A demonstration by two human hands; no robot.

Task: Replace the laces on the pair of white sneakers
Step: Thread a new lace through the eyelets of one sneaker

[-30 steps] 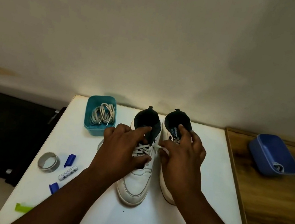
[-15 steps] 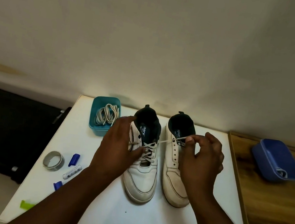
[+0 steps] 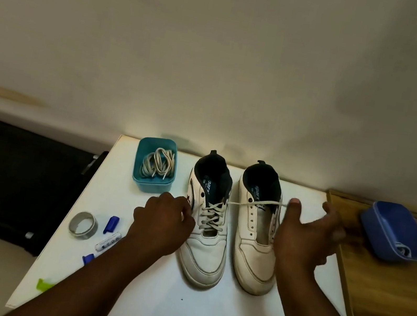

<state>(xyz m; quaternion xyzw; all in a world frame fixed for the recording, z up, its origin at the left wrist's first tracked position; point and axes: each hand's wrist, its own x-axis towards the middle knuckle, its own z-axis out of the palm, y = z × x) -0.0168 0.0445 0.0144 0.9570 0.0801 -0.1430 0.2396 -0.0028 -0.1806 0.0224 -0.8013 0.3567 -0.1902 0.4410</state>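
Note:
Two white sneakers stand side by side on the white table (image 3: pixel 203 314), toes toward me. The left sneaker (image 3: pixel 203 256) carries a grey lace (image 3: pixel 213 213) through its eyelets. The right sneaker (image 3: pixel 254 259) has bare eyelets. My left hand (image 3: pixel 163 222) rests against the left sneaker's outer side, fingers curled at the eyelets. My right hand (image 3: pixel 305 234) pinches one lace end, which stretches taut across the right sneaker from the left one. A teal box (image 3: pixel 139 182) behind holds a bundle of laces (image 3: pixel 158 164).
A blue tray (image 3: pixel 383 228) with a lace inside sits on the wooden surface (image 3: pixel 396 313) at right. A tape roll (image 3: pixel 82 225), a marker (image 3: pixel 107 241), blue caps (image 3: pixel 111 224) and a green clip (image 3: pixel 44 284) lie at the table's left. A dark object stands left of the table.
My right hand has pulled the lace end out to the right, across the right sneaker. My left hand slid down from the tongue to the left sneaker's side.

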